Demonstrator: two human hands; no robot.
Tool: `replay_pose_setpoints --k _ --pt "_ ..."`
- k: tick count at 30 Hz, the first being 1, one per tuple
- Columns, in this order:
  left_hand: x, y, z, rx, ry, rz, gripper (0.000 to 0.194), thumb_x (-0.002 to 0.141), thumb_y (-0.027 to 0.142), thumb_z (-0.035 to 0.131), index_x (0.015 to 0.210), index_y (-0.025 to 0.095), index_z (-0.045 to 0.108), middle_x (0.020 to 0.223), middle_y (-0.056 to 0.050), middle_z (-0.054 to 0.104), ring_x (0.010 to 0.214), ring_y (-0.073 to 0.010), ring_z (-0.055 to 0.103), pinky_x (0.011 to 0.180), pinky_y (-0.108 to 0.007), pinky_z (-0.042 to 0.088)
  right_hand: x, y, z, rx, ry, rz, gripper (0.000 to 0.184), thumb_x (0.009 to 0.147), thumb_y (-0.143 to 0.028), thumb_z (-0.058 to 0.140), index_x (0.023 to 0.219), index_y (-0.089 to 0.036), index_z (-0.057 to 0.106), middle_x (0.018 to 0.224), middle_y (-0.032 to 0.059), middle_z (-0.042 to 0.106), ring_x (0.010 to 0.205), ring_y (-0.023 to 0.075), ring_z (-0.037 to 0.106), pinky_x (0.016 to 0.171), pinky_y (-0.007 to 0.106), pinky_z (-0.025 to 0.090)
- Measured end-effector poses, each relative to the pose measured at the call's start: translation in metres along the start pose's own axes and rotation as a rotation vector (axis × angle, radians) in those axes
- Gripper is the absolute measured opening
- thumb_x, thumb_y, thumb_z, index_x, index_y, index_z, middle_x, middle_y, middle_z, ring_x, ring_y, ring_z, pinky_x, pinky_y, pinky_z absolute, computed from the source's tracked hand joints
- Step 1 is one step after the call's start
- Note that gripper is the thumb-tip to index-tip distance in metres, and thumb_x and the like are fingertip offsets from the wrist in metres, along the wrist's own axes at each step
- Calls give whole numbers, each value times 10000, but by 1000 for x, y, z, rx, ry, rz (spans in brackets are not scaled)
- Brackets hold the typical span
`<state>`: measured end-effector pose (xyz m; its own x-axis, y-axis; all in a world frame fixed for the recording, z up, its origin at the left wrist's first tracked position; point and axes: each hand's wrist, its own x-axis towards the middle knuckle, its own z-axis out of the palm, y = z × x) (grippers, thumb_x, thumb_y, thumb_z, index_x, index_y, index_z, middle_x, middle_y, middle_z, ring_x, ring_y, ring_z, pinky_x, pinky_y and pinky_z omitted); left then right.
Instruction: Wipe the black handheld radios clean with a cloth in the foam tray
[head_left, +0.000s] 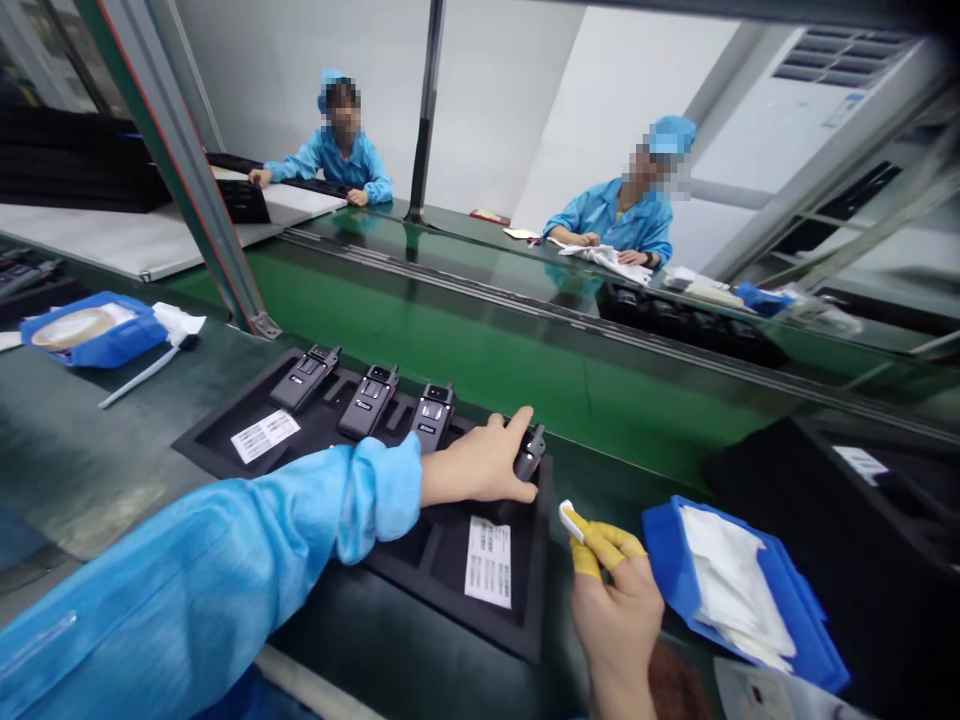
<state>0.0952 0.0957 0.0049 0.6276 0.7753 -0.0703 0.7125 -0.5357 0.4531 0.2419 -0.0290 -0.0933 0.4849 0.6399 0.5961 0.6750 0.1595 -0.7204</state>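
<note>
My left hand [484, 462] reaches over the rightmost walkie-talkie [531, 455] in a black foam tray [525, 630]. Its thumb and fingers are spread around that radio, and the palm hides much of its body. I cannot see a firm grip. Three more black walkie-talkies, one on the left [304, 380], one in the middle [367, 402] and one nearer my wrist [432, 418], lie along the tray's far side. My right hand [619, 595], with yellow finger cots, pinches a small white pad [571, 522] just right of the tray.
White label sheets [489, 562] lie in the tray. On the right stand a blue bin [814, 625] of white cloths and a black foam stack [795, 480]. Another blue bin [112, 345] holds a tape roll at left. Beyond the green divider [480, 340], two people in blue sit working.
</note>
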Motion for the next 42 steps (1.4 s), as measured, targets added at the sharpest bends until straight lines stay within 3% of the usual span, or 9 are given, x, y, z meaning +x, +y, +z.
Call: replay_pose_setpoints --k 3,5,8,12,17,22,29,35,42 --pt "-35 -9 -18 -312 20 92 1053 636 381 727 1467 150 123 1154 -138 586 1015 -288 619 804 -335 502 -1 0 2 53 44 21 170 772 -311 606 811 -190 718 844 53 623 767 166 586 697 320 465" --pt "-60 -17 -24 -473 35 118 983 585 252 726 1429 170 230 1142 -105 599 1000 -272 613 842 -349 489 -2 -4 3 64 64 17 159 776 -306 611 825 -199 719 844 47 624 768 162 586 701 319 467" --pt "-89 -32 -27 -557 37 124 745 525 94 640 1240 179 452 1114 -55 599 959 -233 601 855 -328 475 -3 -22 4 49 51 -36 155 805 -276 589 873 -218 716 850 39 619 766 151 587 692 308 474" --pt "-111 -48 -19 -584 26 121 594 504 35 557 1075 192 506 1015 -8 590 904 -195 584 815 -295 467 0 -64 4 46 -58 -220 242 823 -160 557 993 -270 690 894 28 606 786 138 590 689 294 483" --pt "-117 -55 -6 -574 48 173 609 496 24 543 1076 201 487 1035 -5 570 932 -194 568 832 -298 451 0 -112 12 -83 -172 -486 421 811 -49 506 1136 -289 622 935 28 595 820 138 575 761 330 438" --pt "-117 -56 -6 -593 42 220 588 504 16 523 1062 199 481 1016 -8 566 930 -194 568 821 -298 453 -6 -131 26 -210 -184 -599 337 784 -21 470 998 -207 651 912 39 603 772 131 527 768 344 350" --pt "-116 -58 -8 -573 12 243 550 519 23 560 1032 204 478 1015 -12 566 928 -194 565 823 -298 450 -8 -137 27 -227 -253 -643 347 744 2 428 902 -221 644 862 -1 627 733 106 510 832 361 290" --pt "-115 -62 -7 -573 0 249 574 520 31 570 1054 216 472 1047 -16 557 945 -200 559 841 -301 447 -8 -123 14 -218 -316 -620 444 750 -17 444 1056 -286 621 890 0 614 773 114 546 845 375 298" --pt "-115 -59 -9 -566 -19 217 580 516 27 560 1053 226 467 1039 -12 558 948 -208 561 850 -318 455 -7 -127 19 -333 -180 -587 393 756 0 433 957 -273 631 859 -4 617 726 109 525 825 385 287"
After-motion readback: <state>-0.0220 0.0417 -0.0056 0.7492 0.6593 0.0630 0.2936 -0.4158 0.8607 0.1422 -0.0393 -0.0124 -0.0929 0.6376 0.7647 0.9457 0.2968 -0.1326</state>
